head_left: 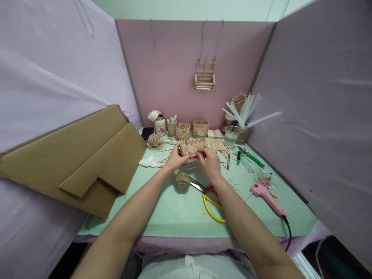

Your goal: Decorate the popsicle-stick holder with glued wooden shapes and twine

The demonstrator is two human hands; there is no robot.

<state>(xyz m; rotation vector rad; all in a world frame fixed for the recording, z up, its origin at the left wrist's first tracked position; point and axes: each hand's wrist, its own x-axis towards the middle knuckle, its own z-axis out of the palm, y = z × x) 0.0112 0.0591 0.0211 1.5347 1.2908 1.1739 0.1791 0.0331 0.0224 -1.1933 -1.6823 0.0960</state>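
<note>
Holding one little wooden box (192,146) at the middle of the desk (162,217), toward the back, with both hands on it. Zigzag top edge, flower-ish bits on the front. Left hand (175,158) is gripping the left end, thumb along the bottom front. Right hand (210,162) has its fingers bunched at the lower right front, by a red bit (193,157); can't tell if it's pinching that or just touching the box.

Closest stuff: one twine ball (182,181) in front, and one pair of scissors (198,186) just beside it, blades toward the ball, handles partly under the right forearm. Second twine ball (155,142) sits back left, so two of those.

Off to the right: one red-and-white marker (228,162), one green-handled pair of pliers (254,158), one pink glue gun (269,198). Loose sticks (222,147) are too many to count.

Back row has one jar (160,126) with a reddish picture on its label (any text is too small to read), one pen cup (171,128), then two more wooden containers (200,128). One clear cup (231,136) is further right, and one small wooden rack (205,79) hangs on the pink wall.
</note>
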